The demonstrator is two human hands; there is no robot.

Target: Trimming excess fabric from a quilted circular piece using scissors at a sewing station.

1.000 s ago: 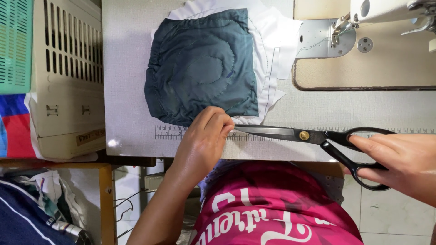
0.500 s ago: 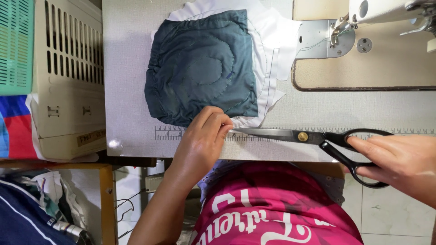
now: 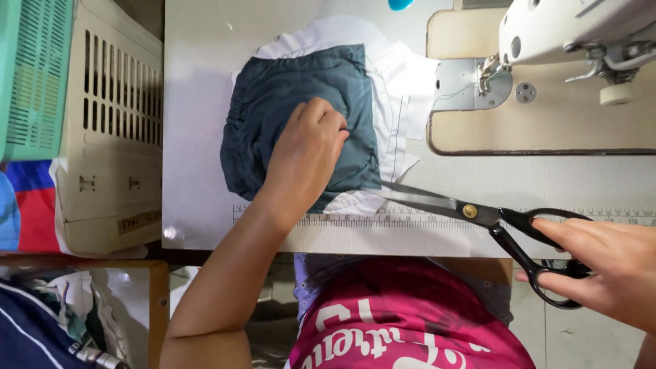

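Observation:
A dark teal fabric piece [image 3: 273, 109] lies on a larger white fabric piece [image 3: 403, 89] on the grey sewing table [image 3: 198, 150]. My left hand [image 3: 307, 154] presses flat on the teal fabric, fingers together. My right hand [image 3: 608, 263] grips the black handles of large scissors [image 3: 478, 215]. The blades point left, and their tip reaches the lower right corner of the fabric. A ruler strip [image 3: 369, 220] runs along the table's front edge under the blades.
A white sewing machine [image 3: 574, 34] stands on its beige bed [image 3: 547, 123] at the back right. Beige and green slotted plastic crates [image 3: 102, 123] stand left of the table. Coloured cloth lies on the floor at lower left.
My left hand has moved from the table's front edge up onto the teal fabric. The scissors have shifted slightly left, the blade tip now meeting the fabric corner.

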